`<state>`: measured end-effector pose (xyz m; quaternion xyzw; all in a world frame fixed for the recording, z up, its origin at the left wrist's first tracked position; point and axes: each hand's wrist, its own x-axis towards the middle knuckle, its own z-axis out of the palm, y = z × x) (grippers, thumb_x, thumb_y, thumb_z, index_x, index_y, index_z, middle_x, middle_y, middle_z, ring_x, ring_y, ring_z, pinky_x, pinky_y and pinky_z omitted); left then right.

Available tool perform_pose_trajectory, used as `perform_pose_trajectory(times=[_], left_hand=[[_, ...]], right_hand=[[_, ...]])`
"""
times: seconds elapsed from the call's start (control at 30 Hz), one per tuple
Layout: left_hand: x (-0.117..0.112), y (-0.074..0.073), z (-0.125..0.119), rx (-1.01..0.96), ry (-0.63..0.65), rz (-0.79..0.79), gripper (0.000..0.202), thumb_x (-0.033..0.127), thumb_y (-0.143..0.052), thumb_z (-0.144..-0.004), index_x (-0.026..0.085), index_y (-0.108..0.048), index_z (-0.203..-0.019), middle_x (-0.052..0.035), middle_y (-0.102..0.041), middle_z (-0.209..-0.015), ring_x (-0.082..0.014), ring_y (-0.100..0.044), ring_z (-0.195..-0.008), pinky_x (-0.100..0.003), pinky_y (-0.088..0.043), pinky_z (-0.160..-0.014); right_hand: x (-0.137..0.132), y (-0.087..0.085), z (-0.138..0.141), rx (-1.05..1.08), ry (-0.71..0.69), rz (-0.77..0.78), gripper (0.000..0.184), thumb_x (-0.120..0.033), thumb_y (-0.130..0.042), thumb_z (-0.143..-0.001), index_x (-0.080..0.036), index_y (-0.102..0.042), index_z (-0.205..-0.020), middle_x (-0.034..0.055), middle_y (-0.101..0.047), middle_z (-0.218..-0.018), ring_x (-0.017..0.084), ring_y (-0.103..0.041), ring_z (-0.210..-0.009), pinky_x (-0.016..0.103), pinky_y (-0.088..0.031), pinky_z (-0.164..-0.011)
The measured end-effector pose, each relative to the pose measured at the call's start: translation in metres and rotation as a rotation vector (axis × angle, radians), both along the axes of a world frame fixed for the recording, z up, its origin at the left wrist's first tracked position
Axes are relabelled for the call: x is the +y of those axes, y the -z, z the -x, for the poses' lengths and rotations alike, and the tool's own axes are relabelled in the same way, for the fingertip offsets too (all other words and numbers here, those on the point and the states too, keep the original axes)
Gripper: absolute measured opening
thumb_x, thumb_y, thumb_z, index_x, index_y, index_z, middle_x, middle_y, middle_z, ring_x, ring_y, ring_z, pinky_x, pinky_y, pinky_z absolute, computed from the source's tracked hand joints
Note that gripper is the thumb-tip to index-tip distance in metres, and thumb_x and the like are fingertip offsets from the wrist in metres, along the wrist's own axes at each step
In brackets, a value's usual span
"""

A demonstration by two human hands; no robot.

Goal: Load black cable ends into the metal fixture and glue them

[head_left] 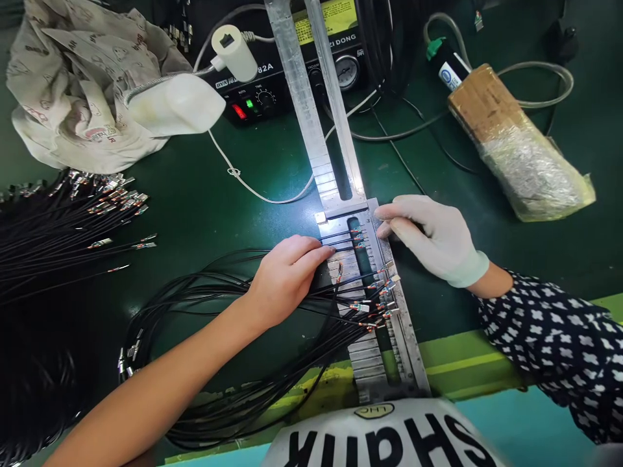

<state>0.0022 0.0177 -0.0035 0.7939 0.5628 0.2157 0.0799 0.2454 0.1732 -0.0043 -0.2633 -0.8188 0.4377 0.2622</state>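
My left hand (287, 275) is bare and lies fingers-forward on a bundle of black wires (233, 305), pinching wires against the left rail of a long metal slotted jig (374, 305). Several wires with metal terminals (377, 292) lie across the jig's slot. My right hand (431, 237) wears a white glove and rests on the jig's right edge, its fingers curled together and pressing near the wire tips at the top of the slot. What the gloved fingers hold, if anything, is hidden.
A large pile of black terminal wires (63, 227) lies at the left. A crumpled cloth (73, 84), white lamp (175, 104), black control unit (292, 78) with lit indicators, a wrapped cardboard tool (516, 143) and cables sit at the back of the green mat (204, 194).
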Motion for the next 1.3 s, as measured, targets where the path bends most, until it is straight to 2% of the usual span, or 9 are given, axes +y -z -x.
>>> perform_pose_trajectory(times=[0.13,0.27,0.33,0.5,0.63,0.8,1.1,1.2,1.3], left_hand=[[-0.01,-0.006,-0.001,0.156,-0.014,-0.01,0.038,0.004,-0.053,-0.093,0.014,-0.062,-0.128,-0.0135,-0.063,-0.112,-0.0243,-0.057,-0.103,-0.039,-0.05,-0.086],[-0.02,-0.006,-0.005,0.247,-0.043,0.004,0.043,0.003,-0.05,-0.094,0.013,-0.06,-0.135,-0.0151,-0.061,-0.11,-0.0262,-0.056,-0.103,-0.041,-0.049,-0.086],[-0.023,-0.005,-0.007,0.274,-0.048,-0.016,0.043,0.005,-0.051,-0.094,0.012,-0.06,-0.136,-0.0167,-0.063,-0.115,-0.0288,-0.058,-0.109,-0.042,-0.049,-0.089],[-0.019,-0.007,-0.009,0.253,0.006,0.034,0.045,0.004,-0.048,-0.094,0.011,-0.056,-0.138,-0.0175,-0.057,-0.145,-0.032,-0.052,-0.135,-0.047,-0.047,-0.103],[-0.012,-0.01,-0.01,0.217,0.065,0.057,0.048,0.005,-0.047,-0.094,0.009,-0.052,-0.141,-0.0144,-0.054,-0.151,-0.0294,-0.05,-0.141,-0.048,-0.043,-0.113],[-0.007,-0.007,-0.011,0.135,0.129,0.124,0.055,0.009,-0.045,-0.096,0.011,-0.041,-0.151,-0.0132,-0.047,-0.157,-0.0269,-0.039,-0.15,-0.048,-0.042,-0.118],[-0.003,-0.01,-0.018,0.215,0.13,0.077,0.045,0.009,-0.045,-0.096,0.007,-0.053,-0.14,-0.0161,-0.053,-0.152,-0.0305,-0.048,-0.142,-0.049,-0.044,-0.113],[-0.009,-0.017,-0.016,0.083,0.041,0.123,0.041,0.012,-0.045,-0.099,0.011,-0.052,-0.139,-0.0157,-0.056,-0.146,-0.0285,-0.051,-0.135,-0.048,-0.046,-0.109],[-0.022,-0.025,-0.015,-0.053,-0.072,0.241,0.027,0.02,-0.05,-0.101,0.015,-0.058,-0.126,-0.0119,-0.064,-0.125,-0.0234,-0.056,-0.116,-0.043,-0.049,-0.1]], right_hand=[[0.0,0.0,0.001,-0.007,-0.004,-0.013,0.021,-0.024,-0.054,-0.102,-0.025,-0.071,-0.113,-0.002,-0.075,-0.089,0.02,-0.069,-0.092,0.039,-0.052,-0.093],[0.0,0.001,0.001,-0.003,-0.005,-0.005,0.02,-0.023,-0.054,-0.102,-0.025,-0.071,-0.113,-0.0023,-0.075,-0.09,0.019,-0.069,-0.093,0.037,-0.052,-0.094],[0.0,0.001,0.001,-0.005,-0.001,0.001,0.02,-0.023,-0.054,-0.103,-0.025,-0.071,-0.113,-0.0026,-0.075,-0.09,0.018,-0.07,-0.093,0.037,-0.052,-0.094],[-0.001,0.001,0.001,-0.006,0.013,0.008,0.021,-0.023,-0.053,-0.103,-0.025,-0.071,-0.113,-0.0032,-0.076,-0.091,0.017,-0.07,-0.093,0.035,-0.052,-0.095],[-0.002,0.0,0.001,-0.002,0.024,0.005,0.02,-0.023,-0.054,-0.102,-0.024,-0.072,-0.112,-0.0031,-0.076,-0.09,0.018,-0.071,-0.093,0.036,-0.053,-0.096],[-0.001,0.001,0.0,-0.001,0.029,-0.002,0.021,-0.023,-0.055,-0.102,-0.023,-0.073,-0.112,-0.0027,-0.076,-0.09,0.017,-0.071,-0.093,0.036,-0.053,-0.097],[-0.003,0.003,-0.001,-0.008,0.061,0.041,0.022,-0.027,-0.054,-0.102,-0.023,-0.073,-0.113,-0.0025,-0.077,-0.089,0.018,-0.073,-0.09,0.037,-0.055,-0.094],[-0.009,0.001,-0.008,-0.022,0.07,0.029,0.022,-0.028,-0.054,-0.102,-0.023,-0.073,-0.114,-0.0021,-0.077,-0.091,0.019,-0.073,-0.092,0.037,-0.055,-0.094],[-0.016,-0.002,-0.015,-0.048,0.079,0.037,0.022,-0.028,-0.055,-0.102,-0.024,-0.073,-0.115,-0.0022,-0.077,-0.091,0.019,-0.073,-0.093,0.038,-0.055,-0.095]])
